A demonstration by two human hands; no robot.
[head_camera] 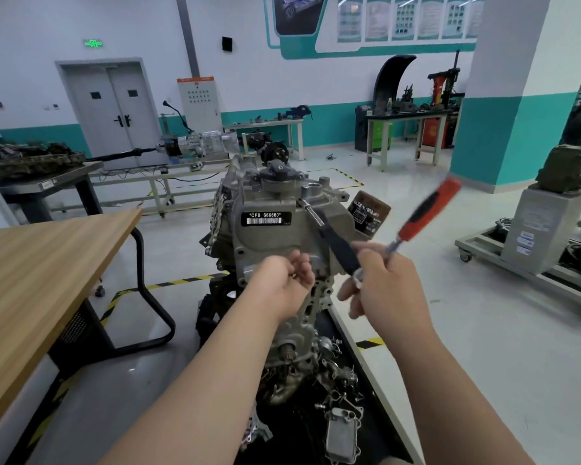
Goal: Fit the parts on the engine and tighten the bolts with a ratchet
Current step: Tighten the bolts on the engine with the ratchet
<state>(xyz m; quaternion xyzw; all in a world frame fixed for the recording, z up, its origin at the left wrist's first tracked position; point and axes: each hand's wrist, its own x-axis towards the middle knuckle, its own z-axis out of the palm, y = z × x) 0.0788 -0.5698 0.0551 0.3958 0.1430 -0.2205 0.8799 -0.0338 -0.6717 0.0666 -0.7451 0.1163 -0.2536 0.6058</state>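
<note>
The grey engine (269,236) stands upright on its stand in the middle, with a "CFB 666660" label on its cover. My right hand (386,283) grips a ratchet with a red and black handle (430,209); the handle points up to the right and is blurred. A black-handled driver (337,245) slants from a bolt at the cover's upper right down to my right hand's fingers. My left hand (282,283) is at the cover's lower edge with curled fingers. Whether it holds anything is hidden.
A black oil filter (369,213) sticks out on the engine's right side. Loose metal parts (342,431) lie on the black tray below. A wooden table (41,270) stands at the left and another engine stand (544,229) at the right.
</note>
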